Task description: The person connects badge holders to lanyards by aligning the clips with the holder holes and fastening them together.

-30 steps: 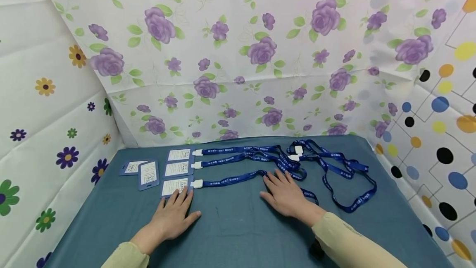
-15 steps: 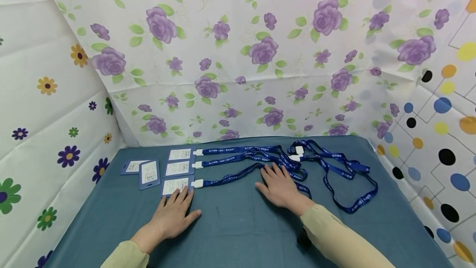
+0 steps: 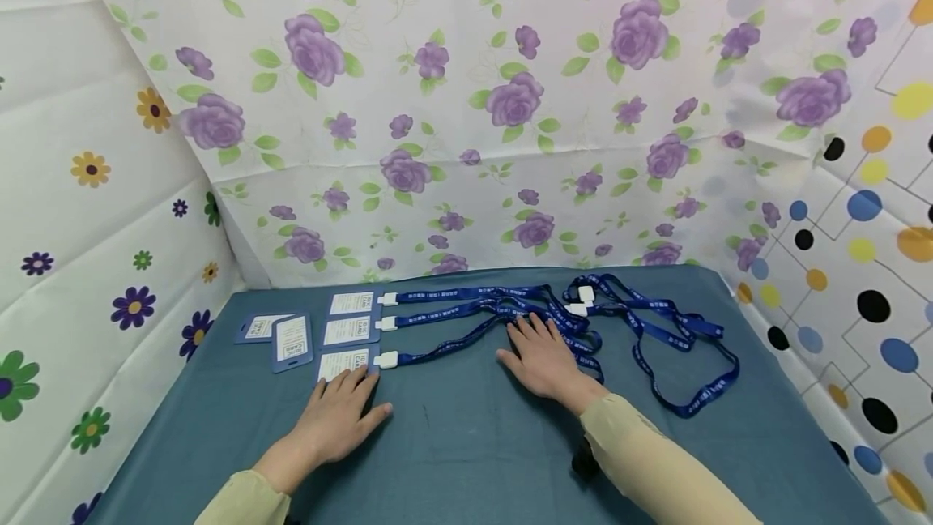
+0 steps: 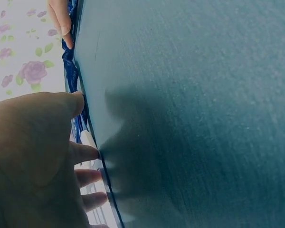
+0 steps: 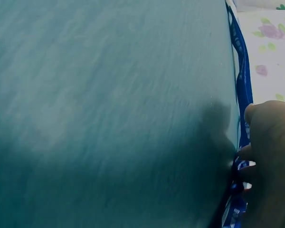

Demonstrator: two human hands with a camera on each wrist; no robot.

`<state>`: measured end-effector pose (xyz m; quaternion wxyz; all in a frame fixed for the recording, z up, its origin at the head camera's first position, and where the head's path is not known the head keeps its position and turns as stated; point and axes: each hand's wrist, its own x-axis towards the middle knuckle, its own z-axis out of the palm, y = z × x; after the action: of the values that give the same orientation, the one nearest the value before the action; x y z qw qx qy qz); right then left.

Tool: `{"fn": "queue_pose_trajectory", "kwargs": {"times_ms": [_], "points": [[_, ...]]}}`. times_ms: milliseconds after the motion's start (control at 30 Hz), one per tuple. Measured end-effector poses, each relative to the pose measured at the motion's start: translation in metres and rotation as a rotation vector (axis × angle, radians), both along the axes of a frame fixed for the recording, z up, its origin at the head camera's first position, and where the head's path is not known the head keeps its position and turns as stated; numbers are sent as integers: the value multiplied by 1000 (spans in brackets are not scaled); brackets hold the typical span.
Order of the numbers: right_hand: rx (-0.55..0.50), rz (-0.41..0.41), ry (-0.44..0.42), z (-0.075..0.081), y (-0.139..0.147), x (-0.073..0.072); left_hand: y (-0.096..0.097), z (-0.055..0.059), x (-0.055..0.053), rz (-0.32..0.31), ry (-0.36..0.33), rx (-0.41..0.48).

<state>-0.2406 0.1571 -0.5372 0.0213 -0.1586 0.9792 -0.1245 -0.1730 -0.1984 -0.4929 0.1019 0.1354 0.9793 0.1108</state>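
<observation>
Three blue ID card holders lie stacked in a column at the left of the cloth, each clipped to a blue lanyard running right. My left hand (image 3: 331,420) lies with spread fingers, fingertips at the near edge of the nearest card holder (image 3: 342,363). Fairly straight fingers of my right hand (image 3: 543,359) rest on the nearest lanyard (image 3: 452,344), whose strap bends up toward the other straps. A white clip (image 3: 387,360) joins this lanyard to its holder. In the right wrist view, the blue strap (image 5: 244,85) passes beneath my fingertips, partly hidden by the hand.
Two loose card holders, one upright (image 3: 291,343) and one sideways (image 3: 257,329), lie at the far left. More lanyards (image 3: 688,407) with white clips (image 3: 585,294) lie looped at the right. A floral curtain (image 3: 466,104) stands behind the blue-green cloth (image 3: 452,460).
My right hand has slid left and slightly away from me, pushing the nearest lanyard toward the other straps and making it bend more. The left hand has stayed nearly in place.
</observation>
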Motion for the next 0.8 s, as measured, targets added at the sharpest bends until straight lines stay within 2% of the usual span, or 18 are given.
{"fn": "queue_pose_trajectory", "kwargs": {"times_ms": [200, 367, 567, 800], "points": [[-35, 45, 92, 9, 16, 4, 2, 0, -1, -16, 107, 38], [-41, 44, 144, 17, 36, 4, 9, 5, -2, -66, 164, 27], [-22, 15, 156, 22, 61, 4, 20, 10, -2, -124, 184, 34], [-12, -19, 158, 23, 90, 4, 38, 13, -3, -190, 172, 24]]}}
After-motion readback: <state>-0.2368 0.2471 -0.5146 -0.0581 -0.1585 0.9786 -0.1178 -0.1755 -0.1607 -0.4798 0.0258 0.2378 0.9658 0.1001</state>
